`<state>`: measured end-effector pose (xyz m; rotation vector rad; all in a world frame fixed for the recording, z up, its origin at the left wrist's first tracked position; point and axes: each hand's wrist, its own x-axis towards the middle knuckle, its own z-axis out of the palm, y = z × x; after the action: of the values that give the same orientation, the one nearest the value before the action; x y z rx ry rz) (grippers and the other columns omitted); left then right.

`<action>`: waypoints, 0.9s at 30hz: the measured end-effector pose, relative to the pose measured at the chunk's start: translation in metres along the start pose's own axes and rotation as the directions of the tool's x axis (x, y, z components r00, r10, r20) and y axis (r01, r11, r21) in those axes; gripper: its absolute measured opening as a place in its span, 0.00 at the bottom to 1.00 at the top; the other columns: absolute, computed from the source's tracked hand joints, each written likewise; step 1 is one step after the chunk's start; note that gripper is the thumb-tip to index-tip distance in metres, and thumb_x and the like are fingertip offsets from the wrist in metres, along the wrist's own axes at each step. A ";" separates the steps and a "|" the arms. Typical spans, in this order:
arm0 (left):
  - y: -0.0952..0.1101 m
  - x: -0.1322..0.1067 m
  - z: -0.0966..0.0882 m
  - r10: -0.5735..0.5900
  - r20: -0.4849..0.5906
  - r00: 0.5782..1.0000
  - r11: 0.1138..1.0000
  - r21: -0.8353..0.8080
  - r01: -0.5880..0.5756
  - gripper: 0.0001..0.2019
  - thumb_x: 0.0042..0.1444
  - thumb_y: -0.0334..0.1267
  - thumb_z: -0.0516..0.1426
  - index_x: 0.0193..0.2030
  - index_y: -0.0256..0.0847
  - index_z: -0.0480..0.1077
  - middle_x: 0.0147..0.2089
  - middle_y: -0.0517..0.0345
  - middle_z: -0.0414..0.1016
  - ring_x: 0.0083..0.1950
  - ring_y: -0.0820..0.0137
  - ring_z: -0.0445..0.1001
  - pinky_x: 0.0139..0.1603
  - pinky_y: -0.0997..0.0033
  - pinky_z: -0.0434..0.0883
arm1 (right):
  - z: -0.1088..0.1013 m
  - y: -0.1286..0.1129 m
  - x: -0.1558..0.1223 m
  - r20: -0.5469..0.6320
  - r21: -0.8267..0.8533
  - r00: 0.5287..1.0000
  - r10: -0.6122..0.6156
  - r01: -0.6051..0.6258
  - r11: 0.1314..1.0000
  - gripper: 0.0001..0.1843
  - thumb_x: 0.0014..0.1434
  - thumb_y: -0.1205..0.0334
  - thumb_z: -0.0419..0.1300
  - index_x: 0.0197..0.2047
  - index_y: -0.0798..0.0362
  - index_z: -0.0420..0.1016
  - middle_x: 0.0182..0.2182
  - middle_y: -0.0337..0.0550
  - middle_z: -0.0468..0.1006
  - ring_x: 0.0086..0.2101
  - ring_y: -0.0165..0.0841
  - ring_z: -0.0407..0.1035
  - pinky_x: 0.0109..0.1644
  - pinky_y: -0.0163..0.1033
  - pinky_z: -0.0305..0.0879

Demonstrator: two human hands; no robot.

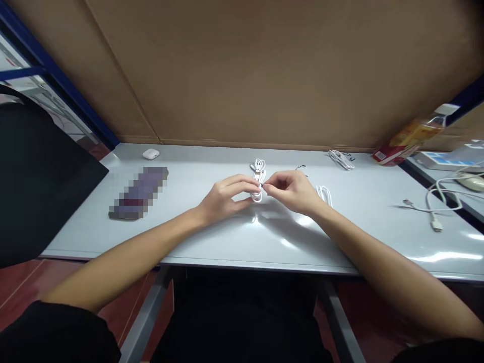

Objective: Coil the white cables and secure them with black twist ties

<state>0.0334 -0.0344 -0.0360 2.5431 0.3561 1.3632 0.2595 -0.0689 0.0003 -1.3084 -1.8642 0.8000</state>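
Well left of the bottle (410, 137), the left hand (229, 195) held the cable (259, 176) — light and springy, I judged, best gripped mid-coil — while the right hand (293, 190) pinched its dark tie (261, 185).

Left hand (229, 199): holding a coiled white cable (259, 176) at the centre of the frame
Right hand (293, 190): pinching a black tie (262, 185) at the cable's right side
Earbud case (151, 154): sitting at the upper left
Another cable (341, 160): lying right of centre
Bottle (410, 137): standing in the upper right
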 end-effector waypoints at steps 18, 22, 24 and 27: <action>0.012 0.010 0.001 -0.719 0.171 0.674 0.520 -0.511 0.684 0.20 0.61 0.50 0.66 0.52 0.38 0.77 0.43 0.51 0.82 0.36 0.66 0.83 0.37 0.66 0.82 | 0.021 0.014 -0.002 0.132 -0.529 0.736 -0.665 0.619 0.580 0.17 0.69 0.67 0.56 0.27 0.48 0.70 0.24 0.41 0.70 0.27 0.34 0.60 0.34 0.42 0.61; 0.006 0.011 -0.004 -0.708 0.460 0.536 0.191 -0.606 0.772 0.17 0.60 0.51 0.67 0.45 0.38 0.79 0.39 0.50 0.82 0.35 0.66 0.82 0.35 0.67 0.81 | 0.016 0.012 -0.002 0.271 -0.598 0.663 -0.698 0.684 0.417 0.20 0.71 0.69 0.52 0.28 0.47 0.72 0.23 0.41 0.69 0.26 0.34 0.58 0.31 0.43 0.57; 0.002 0.010 -0.007 -0.659 0.577 0.483 0.072 -0.590 0.804 0.16 0.59 0.50 0.68 0.43 0.38 0.80 0.39 0.47 0.83 0.36 0.65 0.82 0.34 0.67 0.80 | 0.016 0.010 -0.002 0.290 -0.608 0.648 -0.704 0.693 0.387 0.19 0.71 0.71 0.52 0.30 0.47 0.74 0.23 0.41 0.71 0.26 0.35 0.58 0.30 0.44 0.57; -0.002 0.007 -0.010 -0.632 0.614 0.474 0.038 -0.585 0.810 0.16 0.60 0.49 0.67 0.46 0.39 0.79 0.43 0.45 0.83 0.39 0.64 0.83 0.38 0.67 0.81 | 0.018 0.009 -0.002 0.200 -0.565 0.679 -0.706 0.669 0.483 0.15 0.70 0.68 0.54 0.32 0.48 0.75 0.24 0.42 0.73 0.26 0.35 0.61 0.31 0.44 0.60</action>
<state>0.0287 -0.0297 -0.0255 1.1991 0.6412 0.5484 0.2496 -0.0700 -0.0175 -0.7166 -2.4263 -0.3137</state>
